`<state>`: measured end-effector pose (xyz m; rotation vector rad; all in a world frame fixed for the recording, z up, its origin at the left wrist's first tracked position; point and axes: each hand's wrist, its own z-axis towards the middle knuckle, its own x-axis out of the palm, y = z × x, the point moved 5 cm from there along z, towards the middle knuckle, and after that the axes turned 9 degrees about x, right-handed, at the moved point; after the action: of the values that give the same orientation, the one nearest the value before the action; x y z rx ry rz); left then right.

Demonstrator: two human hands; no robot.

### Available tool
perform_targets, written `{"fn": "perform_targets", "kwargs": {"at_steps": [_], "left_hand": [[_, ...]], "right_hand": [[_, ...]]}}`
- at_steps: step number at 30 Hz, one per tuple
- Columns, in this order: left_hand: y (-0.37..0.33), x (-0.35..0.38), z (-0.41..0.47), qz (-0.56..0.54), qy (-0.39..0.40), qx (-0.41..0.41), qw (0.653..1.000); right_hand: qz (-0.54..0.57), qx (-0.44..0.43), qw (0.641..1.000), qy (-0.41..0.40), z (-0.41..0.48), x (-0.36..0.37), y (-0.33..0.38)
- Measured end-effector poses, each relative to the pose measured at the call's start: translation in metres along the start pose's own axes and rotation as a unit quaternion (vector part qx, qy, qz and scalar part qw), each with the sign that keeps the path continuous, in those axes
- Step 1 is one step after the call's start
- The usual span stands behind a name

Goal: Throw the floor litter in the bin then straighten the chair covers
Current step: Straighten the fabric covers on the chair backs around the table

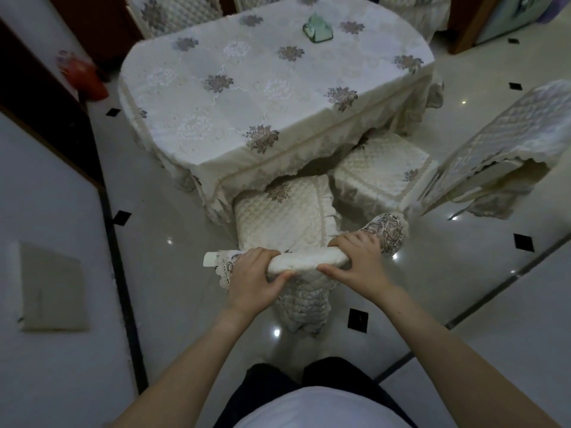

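A chair with a cream quilted seat cushion (287,211) stands right in front of me, pushed partly under the table. Its back cover (306,261), cream with grey floral lace, is bunched along the top rail. My left hand (256,276) grips the left part of that rail and cover, fingers over the top and thumb underneath. My right hand (355,257) grips the right part the same way. A bare white end of the rail (210,259) sticks out to the left of my left hand. No litter or bin shows on the floor.
The oval table (247,97) wears a white floral cloth, with a green tissue holder (318,29) on it. A second covered chair (383,168) stands to the right, its back cover (509,143) hanging loose. More chairs stand beyond the table. A red object (83,75) sits at far left by the wall.
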<state>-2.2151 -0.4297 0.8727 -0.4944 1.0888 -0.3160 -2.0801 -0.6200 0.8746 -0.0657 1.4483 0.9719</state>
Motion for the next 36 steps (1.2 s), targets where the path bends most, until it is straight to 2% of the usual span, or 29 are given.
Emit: {"fn": "perform_targets", "kwargs": {"at_steps": [15,36], "left_hand": [[-0.021,0.026,0.025,0.022,-0.048,-0.049,0.997],[-0.028,0.067,0.091,0.003,-0.097,-0.101,0.99]], "right_hand": [[0.023,-0.056,0.997,0.046,0.042,-0.016,-0.036],[0.0,-0.104,0.989,0.102,0.13,-0.027,-0.086]]}}
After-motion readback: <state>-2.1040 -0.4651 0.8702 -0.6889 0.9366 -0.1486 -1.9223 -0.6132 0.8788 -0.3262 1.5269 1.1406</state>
